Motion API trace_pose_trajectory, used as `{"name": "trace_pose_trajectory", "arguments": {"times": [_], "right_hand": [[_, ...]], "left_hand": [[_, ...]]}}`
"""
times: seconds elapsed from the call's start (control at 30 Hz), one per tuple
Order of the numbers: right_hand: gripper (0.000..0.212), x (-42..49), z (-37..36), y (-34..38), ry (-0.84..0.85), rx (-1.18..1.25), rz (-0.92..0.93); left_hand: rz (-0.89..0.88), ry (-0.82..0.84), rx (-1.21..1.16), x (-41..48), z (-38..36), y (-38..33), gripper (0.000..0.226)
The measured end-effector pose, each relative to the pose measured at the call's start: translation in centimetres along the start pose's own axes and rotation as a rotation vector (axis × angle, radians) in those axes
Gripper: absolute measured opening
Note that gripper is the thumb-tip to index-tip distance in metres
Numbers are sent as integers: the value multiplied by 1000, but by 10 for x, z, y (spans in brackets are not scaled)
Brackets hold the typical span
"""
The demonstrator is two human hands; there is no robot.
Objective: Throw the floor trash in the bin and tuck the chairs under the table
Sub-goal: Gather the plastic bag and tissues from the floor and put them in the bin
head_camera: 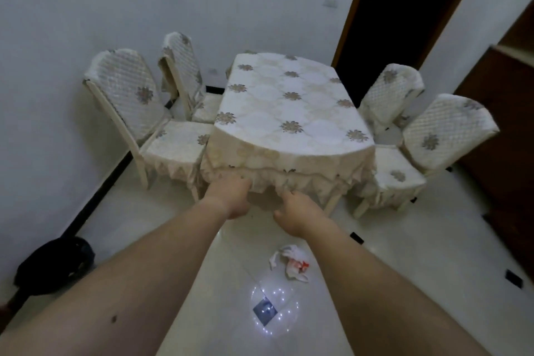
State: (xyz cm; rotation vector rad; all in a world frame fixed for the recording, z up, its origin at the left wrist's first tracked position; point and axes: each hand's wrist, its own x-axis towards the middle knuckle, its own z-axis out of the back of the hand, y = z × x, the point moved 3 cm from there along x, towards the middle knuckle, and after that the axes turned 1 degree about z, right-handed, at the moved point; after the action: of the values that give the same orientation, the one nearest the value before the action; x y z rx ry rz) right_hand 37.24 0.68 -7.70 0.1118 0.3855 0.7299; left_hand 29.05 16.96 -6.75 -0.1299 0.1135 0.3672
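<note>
Both arms reach toward the near end of the table [289, 101]. The left hand [231, 196] and right hand [291, 214] curl their fingers at the fringe of the tablecloth [289, 179]; whether they pinch it I cannot tell. Crumpled trash [290, 261] lies on the floor [404, 283] between the forearms. Chairs [161, 130] stand pulled out on both sides. A dark bin [55, 266] sits by the left wall.

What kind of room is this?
Probably a home dining room: a table under a flowered cloth, matching covered chairs on both sides, and a shiny tiled floor.
</note>
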Motion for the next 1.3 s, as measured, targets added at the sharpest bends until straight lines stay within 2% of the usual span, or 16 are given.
{"name": "trace_pose_trajectory", "arguments": {"times": [0.07, 0.47, 0.7, 0.97, 1.3], "right_hand": [[65, 0, 0, -24, 0, 3, -27], [54, 38, -8, -151, -20, 161, -225], [53, 79, -44, -209, -41, 274, -292], [56, 146, -122, -290, -62, 323, -284], [64, 238, -292, -395, -28, 361, -337]], "left_hand": [[-43, 31, 12, 12, -6, -22, 28], [-158, 145, -38, 129, -53, -101, 43], [-208, 232, -74, 202, -102, -132, 38], [-183, 239, -159, 282, -212, -148, 50], [-106, 258, -197, 354, -413, -140, 53]]}}
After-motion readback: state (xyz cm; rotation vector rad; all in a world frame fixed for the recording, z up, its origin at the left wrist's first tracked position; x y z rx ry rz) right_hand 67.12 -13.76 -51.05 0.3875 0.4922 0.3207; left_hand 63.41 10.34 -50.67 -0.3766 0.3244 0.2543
